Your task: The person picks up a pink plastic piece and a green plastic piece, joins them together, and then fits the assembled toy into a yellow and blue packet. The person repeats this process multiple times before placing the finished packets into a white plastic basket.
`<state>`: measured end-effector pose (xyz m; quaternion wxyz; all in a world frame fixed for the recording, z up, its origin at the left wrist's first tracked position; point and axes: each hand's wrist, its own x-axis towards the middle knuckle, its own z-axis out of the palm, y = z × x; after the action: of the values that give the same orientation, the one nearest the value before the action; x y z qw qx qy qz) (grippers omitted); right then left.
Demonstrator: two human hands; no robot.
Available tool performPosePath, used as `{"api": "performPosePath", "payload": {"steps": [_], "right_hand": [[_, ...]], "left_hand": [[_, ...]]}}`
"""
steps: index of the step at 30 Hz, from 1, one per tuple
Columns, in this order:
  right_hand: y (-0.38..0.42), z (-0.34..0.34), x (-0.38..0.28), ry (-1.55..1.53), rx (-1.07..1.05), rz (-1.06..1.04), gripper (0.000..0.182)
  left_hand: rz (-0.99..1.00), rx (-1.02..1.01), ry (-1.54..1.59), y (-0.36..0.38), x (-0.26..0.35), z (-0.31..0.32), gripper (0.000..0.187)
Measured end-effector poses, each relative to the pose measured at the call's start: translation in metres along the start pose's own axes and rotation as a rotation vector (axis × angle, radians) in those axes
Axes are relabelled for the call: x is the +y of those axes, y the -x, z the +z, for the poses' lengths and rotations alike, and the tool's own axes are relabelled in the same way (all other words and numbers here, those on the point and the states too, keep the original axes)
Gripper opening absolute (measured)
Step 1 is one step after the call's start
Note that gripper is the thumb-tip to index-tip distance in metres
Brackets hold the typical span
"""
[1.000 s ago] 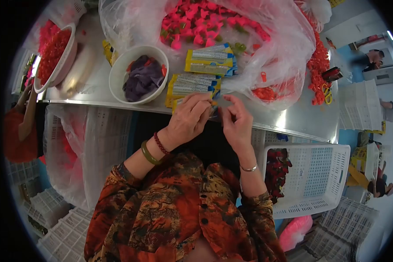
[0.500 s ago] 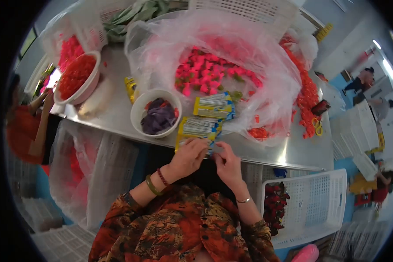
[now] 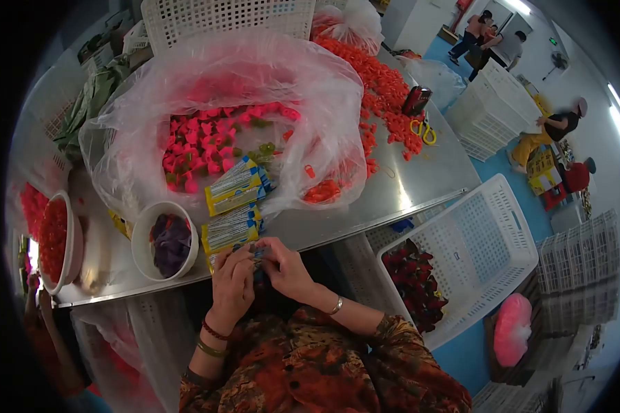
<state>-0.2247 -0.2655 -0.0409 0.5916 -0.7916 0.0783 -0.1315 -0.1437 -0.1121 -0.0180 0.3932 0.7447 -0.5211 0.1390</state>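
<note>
At the front edge of the metal table, my left hand [image 3: 233,281] and my right hand [image 3: 282,270] meet with fingers pinched together. Between them is a small bluish item, too small to name. Just beyond lie yellow and blue packets [image 3: 231,230] in a row, with more packets [image 3: 237,186] behind them. A white bowl [image 3: 137,241] with dark purple cloth-like pieces stands left of my hands. Behind the packets, an open clear plastic bag [image 3: 255,69] holds pink and green pieces [image 3: 200,148].
Orange-red pieces [image 3: 382,89], a dark can [image 3: 417,100] and yellow scissors [image 3: 424,131] lie at the right. A white crate [image 3: 489,241] with dark red items stands below the table's right side. Another person's arm shows far left; several people are in the background.
The view has swung right, so the table appears further left. My hands have come closer together around the small bluish item.
</note>
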Motion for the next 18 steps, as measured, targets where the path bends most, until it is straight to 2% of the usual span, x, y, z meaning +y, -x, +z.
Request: {"api": "performPosePath", "payload": {"steps": [5, 8, 11, 14, 18], "right_hand": [[0.003, 0.001, 0.005, -0.107, 0.070, -0.139, 0.051], [-0.005, -0.008, 0.003, 0.435, 0.220, -0.539, 0.052], [-0.005, 0.000, 0.003, 0.209, 0.210, -0.247, 0.044], [-0.008, 0.008, 0.010, -0.258, 0.123, 0.085, 0.045], [-0.004, 0.003, -0.007, 0.026, 0.111, -0.014, 0.041]], "left_hand": [[-0.011, -0.014, -0.061, -0.015, 0.003, -0.004, 0.014], [-0.054, 0.021, -0.086, -0.025, 0.003, 0.000, 0.012], [-0.100, 0.037, -0.048, -0.026, -0.002, 0.004, 0.011], [-0.040, 0.019, -0.051, -0.025, -0.005, 0.003, 0.011], [-0.001, 0.006, -0.077, -0.016, -0.008, 0.001, 0.011]]}}
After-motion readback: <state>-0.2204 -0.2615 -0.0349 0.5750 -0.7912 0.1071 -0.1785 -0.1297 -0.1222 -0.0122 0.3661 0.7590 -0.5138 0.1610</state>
